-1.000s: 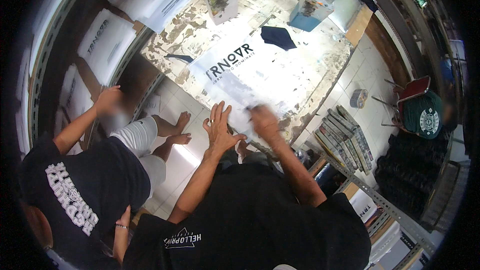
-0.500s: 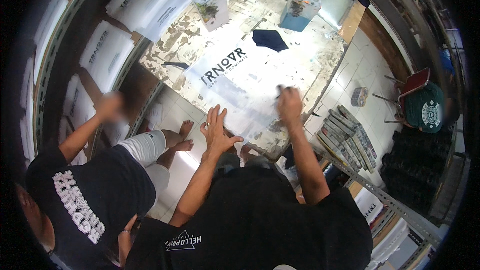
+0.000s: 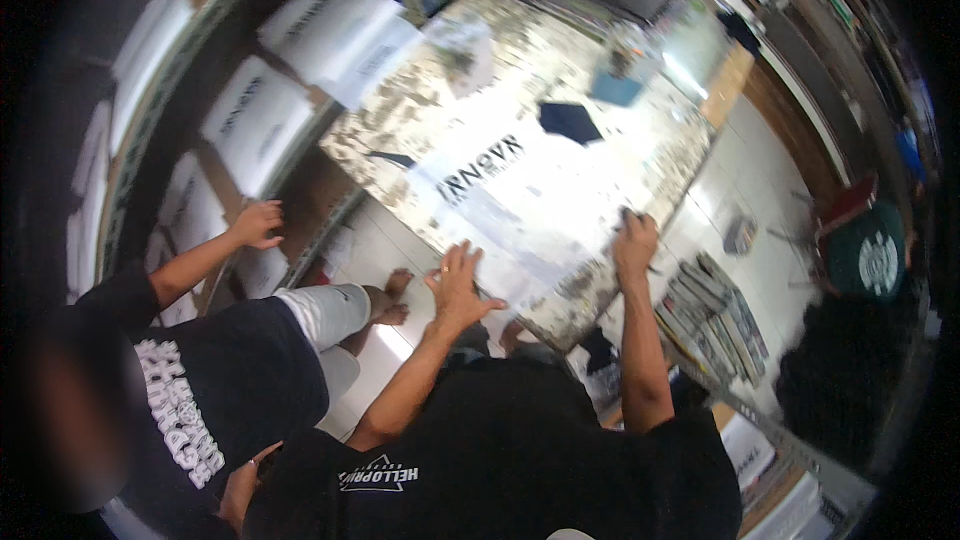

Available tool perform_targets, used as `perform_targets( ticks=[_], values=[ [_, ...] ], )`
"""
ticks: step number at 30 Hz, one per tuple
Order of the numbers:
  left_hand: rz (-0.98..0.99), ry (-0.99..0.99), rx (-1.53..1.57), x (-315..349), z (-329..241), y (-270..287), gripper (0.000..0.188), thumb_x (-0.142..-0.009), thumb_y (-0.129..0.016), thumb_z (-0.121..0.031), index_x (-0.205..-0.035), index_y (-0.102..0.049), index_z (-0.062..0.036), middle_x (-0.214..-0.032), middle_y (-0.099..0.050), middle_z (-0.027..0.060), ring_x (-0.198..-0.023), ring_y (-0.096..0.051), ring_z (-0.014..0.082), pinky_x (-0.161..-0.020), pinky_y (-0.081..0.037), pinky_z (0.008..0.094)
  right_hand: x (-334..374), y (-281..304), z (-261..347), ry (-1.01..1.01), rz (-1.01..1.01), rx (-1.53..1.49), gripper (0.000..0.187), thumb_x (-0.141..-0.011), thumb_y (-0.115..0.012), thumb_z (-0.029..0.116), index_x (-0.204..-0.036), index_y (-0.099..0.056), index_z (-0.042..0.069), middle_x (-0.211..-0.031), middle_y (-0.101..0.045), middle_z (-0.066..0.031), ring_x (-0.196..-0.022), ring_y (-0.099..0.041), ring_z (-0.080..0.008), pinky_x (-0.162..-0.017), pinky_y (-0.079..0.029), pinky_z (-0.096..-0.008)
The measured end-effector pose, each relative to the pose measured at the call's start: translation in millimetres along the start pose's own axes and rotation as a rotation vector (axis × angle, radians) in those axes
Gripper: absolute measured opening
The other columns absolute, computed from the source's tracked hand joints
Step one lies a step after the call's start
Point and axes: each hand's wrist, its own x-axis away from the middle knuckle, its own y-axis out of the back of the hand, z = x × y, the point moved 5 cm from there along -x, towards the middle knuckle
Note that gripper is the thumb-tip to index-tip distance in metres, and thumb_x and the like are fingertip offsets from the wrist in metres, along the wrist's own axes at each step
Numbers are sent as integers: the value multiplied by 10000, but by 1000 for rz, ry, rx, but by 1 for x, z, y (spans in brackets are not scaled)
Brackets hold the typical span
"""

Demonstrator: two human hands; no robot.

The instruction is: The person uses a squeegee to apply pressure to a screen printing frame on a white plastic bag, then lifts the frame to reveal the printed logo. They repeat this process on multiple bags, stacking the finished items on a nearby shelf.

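A white, partly see-through plastic sheet or bag with bold black print lies flat on the worn, paint-stained table. At its near edge my left hand is open, fingers spread, with a ring on one finger. My right hand is closed at the table's right side, just beyond the sheet. A bit of something small and dark pokes out at its fingertips, too blurred to name. Beyond the print lies a dark blue piece of cloth. A smaller dark scrap rests left of the sheet.
Two clear containers, one pale and one with blue liquid, stand farther back. A co-worker is at my left by shelves of white printed packages. On the floor at right are grey stacked slabs and a chair.
The whole view has shifted, so the table sits lower and farther right. My right hand has moved slightly right relative to the sheet. My left hand keeps its spread pose.
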Motion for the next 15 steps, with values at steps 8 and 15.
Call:
perform_targets(
  ticks=[8, 15],
  values=[
    [-684, 93, -51, -121, 70, 94, 638, -859, -727, -213, -1424, -477, -51, -1360, -554, 127, -1228, -510, 335, -1000, -323, 495, 27, -11, -1, -381, -313, -401, 211, -934, -621, 32, -1101, -697, -73, -1046, -617, -215, -883, -621, -354, -760, -514, -427],
    [-354, 142, -10, -163, 89, 101, 433, -888, -662, -231, -1286, -558, -94, -1213, -582, 149, -1076, -553, 307, -871, -415, 489, 21, 6, 6, -284, -295, -217, 220, -907, -626, 9, -1100, -710, -54, -1002, -630, -223, -882, -624, -378, -786, -514, -436]
  ],
)
